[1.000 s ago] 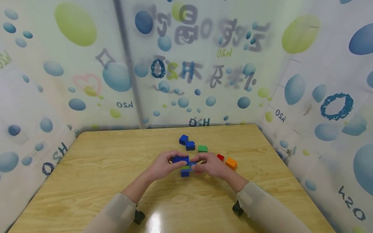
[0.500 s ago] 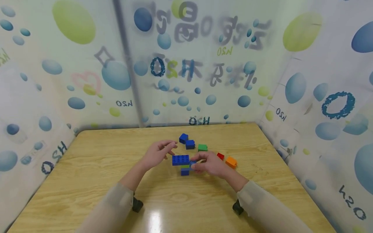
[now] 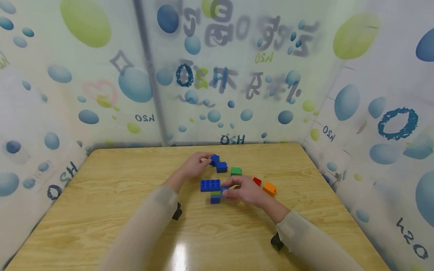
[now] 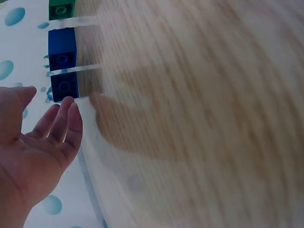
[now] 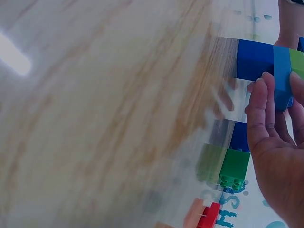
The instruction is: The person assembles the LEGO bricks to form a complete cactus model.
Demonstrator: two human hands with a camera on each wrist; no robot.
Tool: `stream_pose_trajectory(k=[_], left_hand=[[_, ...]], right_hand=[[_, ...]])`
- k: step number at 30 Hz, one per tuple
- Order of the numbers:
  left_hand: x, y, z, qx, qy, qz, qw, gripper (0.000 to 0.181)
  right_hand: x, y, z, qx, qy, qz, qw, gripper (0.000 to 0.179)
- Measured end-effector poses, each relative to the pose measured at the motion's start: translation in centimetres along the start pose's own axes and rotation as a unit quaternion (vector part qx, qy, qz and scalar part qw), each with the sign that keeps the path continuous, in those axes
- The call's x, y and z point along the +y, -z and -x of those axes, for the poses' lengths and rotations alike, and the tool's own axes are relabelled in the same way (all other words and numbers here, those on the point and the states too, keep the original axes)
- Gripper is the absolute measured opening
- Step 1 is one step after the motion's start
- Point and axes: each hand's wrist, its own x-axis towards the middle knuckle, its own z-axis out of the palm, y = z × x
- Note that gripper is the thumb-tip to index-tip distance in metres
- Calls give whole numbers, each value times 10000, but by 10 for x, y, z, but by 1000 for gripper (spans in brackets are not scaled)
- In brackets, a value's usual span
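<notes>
A small stack of toy building bricks stands mid-table: a long blue brick (image 3: 210, 185) on top, a lime brick (image 3: 215, 193) under it and a blue brick (image 3: 215, 199) at the bottom. My right hand (image 3: 245, 191) pinches the light blue brick (image 5: 282, 76) on the stack's right side between thumb and fingers. Farther back, my left hand (image 3: 193, 166) reaches to the rearmost blue brick (image 3: 215, 160). In the left wrist view its fingertips are right at that brick's edge, with the thumb spread apart from the fingers.
Beside the rearmost brick lies another blue brick (image 3: 221, 167), then a green brick (image 3: 236, 171). A red brick (image 3: 257, 181) and an orange brick (image 3: 269, 188) lie beyond my right hand. The wooden table (image 3: 118, 180) meets patterned curtains (image 3: 190, 124) at the back.
My left hand has let go of the long blue brick on the stack and moved back to the rearmost blue brick. The right hand has stayed at the stack.
</notes>
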Motion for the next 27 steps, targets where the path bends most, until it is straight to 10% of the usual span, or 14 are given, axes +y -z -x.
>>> stream_pose_trajectory(k=[8, 27], left_hand=[[-67, -19, -41, -234, 19, -658, 9976, 57], [-7, -3, 9, 710, 784, -270, 9940, 33]], right_hand=[[-1, -1, 1, 49, 4, 13, 10000, 29], [0, -1, 0, 17, 79, 40, 10000, 30]])
